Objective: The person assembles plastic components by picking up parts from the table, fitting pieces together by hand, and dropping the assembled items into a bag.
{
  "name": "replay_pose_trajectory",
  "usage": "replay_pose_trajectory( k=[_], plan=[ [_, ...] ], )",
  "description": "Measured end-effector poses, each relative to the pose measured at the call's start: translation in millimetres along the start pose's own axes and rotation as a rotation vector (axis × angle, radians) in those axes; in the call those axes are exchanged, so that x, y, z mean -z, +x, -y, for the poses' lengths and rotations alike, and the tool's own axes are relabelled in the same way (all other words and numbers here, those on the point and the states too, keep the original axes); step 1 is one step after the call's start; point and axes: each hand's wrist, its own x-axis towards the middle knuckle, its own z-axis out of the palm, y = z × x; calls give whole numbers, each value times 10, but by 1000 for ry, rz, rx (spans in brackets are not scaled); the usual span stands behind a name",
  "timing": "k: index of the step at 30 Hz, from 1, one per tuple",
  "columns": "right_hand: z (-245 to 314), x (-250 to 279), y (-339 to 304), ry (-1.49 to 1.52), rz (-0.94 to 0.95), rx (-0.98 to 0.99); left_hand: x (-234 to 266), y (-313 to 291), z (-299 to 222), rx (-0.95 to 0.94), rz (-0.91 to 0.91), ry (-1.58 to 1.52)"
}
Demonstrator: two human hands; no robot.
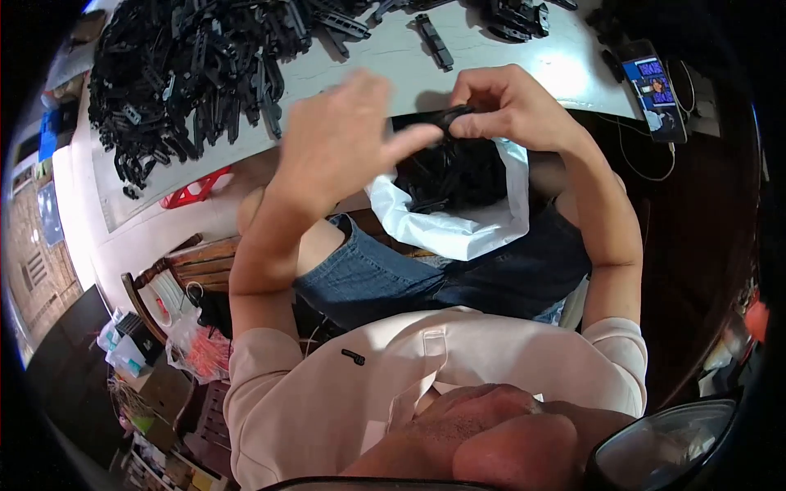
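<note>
Black and slender, a plastic part (456, 114) is pinched between the thumb and forefinger of the right hand (468, 109), just past the near edge of the tabletop (360, 78); the fingers cover much of it, so its full shape is hard to make out. The left hand (337, 131), back upward and blurred, has its thumb stretched toward that part; its palm and fingertips are hidden, and I cannot tell whether it grips anything.

Below both hands, a white bag (450, 237) sits between the thighs beneath the near edge, its mouth open on dark parts (446, 176) that merge in shadow.

A dense heap of black parts (196, 74) covers the tabletop's left side, cut off by the top of the view. A single black piece (434, 42) lies apart, inward from the near edge; beyond it, a smaller cluster (517, 20) is partly cropped. By the near right corner is a lit phone (655, 92); its support is unclear.
</note>
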Motion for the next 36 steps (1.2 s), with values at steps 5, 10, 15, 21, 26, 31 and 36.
replay_pose_trajectory(
  k=[5, 10, 15, 21, 26, 31, 36],
  plan=[
    [38, 67, -48, -522, -269, 167, 185, -104, 257, 291, -13, 338],
    [-22, 324, -13, -1064, -854, 159, 138, -39, 417, 337, 189, 325],
    [158, 271, 43, -1072, -965, -72, 41, 37, 485, 191, 35, 193],
    [7, 285, 90, -341, -923, 774, -26, 223, 260, 345, -202, -527],
    [60, 306, 75, -872, -889, 19, -157, 295, 181, 301, -349, -584],
    [-5, 313, 106, -742, -904, 71, -234, 333, 282, 264, -255, -534],
    [123, 261, 69, -607, -898, 247, -241, 295, 341, 187, -26, -267]
  ],
)
